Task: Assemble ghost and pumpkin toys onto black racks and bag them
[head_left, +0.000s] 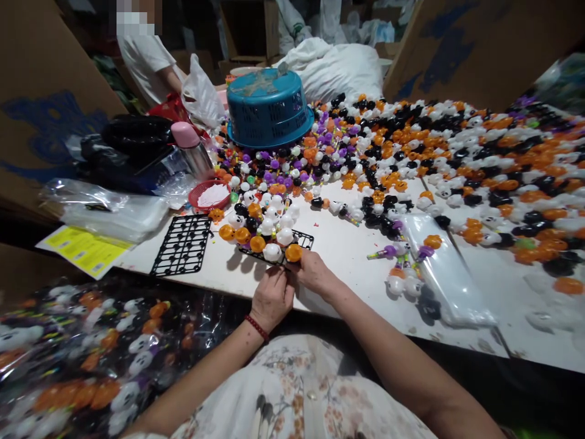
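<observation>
A black plastic grid rack [305,240] is tilted up over the table's front edge, filled with orange pumpkin, white skull and black heads [267,225]. My right hand [314,274] is closed on its near right corner, beside an orange pumpkin head [293,253]. Just below the near edge, my left hand [273,299] is pinched, its fingertips close to those of the right hand. What sits between the left fingertips is hidden. A second black grid rack [181,245], bare of heads, lies flat to the left.
Loose heads [411,143] pile across the back and right of the white table [338,256]. A blue basket [269,110] stands upside down. Clear plastic bags [443,268] lie right. A red basket [209,195], flask [194,149] and yellow sheet [86,247] are left. A person [148,64] stands behind.
</observation>
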A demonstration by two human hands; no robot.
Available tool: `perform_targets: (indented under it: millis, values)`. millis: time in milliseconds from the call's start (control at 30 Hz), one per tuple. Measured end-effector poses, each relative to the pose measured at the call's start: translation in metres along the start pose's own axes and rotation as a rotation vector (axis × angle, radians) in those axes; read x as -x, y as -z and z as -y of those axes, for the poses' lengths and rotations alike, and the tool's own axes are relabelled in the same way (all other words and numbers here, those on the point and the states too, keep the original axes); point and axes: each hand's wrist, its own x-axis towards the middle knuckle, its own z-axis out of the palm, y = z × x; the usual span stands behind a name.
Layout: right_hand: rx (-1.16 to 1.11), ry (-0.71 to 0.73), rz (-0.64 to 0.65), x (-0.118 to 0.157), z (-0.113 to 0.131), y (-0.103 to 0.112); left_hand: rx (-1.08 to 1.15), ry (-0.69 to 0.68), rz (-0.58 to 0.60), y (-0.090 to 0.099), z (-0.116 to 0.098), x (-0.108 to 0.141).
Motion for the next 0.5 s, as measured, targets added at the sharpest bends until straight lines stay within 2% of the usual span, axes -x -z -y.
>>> perform_targets:
  millis: [133, 367, 500]
  values:
    - [0.048, 0.040, 0.046, -0.004, 0.001, 0.001, -0.014, -0.039, -0.028, 0.002, 0.000, -0.002]
    - [0.134, 0.047, 0.072, -0.011, -0.001, -0.008, -0.051, -0.118, -0.006, 0.006, 0.004, -0.007]
    - [0.213, 0.091, 0.064, 0.001, -0.003, 0.008, -0.084, -0.165, 0.012, 0.004, 0.007, -0.010]
